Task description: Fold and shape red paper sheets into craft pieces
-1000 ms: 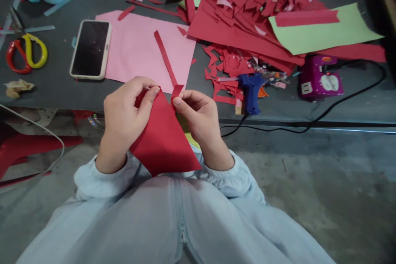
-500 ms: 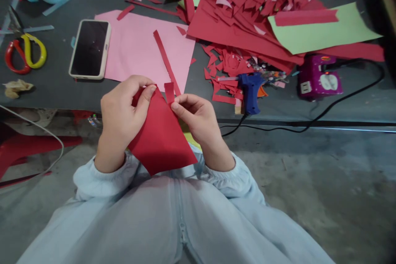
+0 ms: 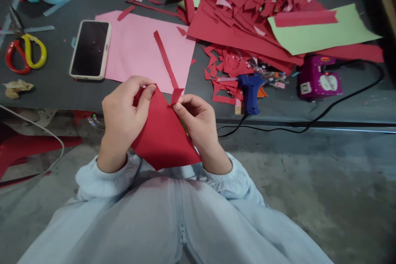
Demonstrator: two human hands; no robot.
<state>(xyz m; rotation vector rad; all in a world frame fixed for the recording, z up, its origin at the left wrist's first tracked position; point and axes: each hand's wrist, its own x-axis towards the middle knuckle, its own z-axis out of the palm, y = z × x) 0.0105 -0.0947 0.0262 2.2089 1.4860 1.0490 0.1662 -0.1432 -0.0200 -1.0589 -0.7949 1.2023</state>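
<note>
A folded red paper triangle (image 3: 162,134) hangs over my lap in front of the table edge. My left hand (image 3: 123,115) is closed on its upper left edge, thumb pressed on the paper near the tip. My right hand (image 3: 198,123) pinches a narrow red strip (image 3: 176,95) at the triangle's top right edge, its fingers curled along that side. A yellow scrap peeks out behind the right hand.
On the dark table (image 3: 55,86) lie a pink sheet (image 3: 139,49) with a red strip, a phone (image 3: 90,48), scissors (image 3: 24,51), a blue glue gun (image 3: 250,90), a purple power block (image 3: 320,80) with cable, a green sheet (image 3: 321,29) and a heap of red scraps (image 3: 247,4).
The small red strip in my right hand stood upright half a second ago and now tilts right and lower. My right hand slid slightly down the triangle's edge.
</note>
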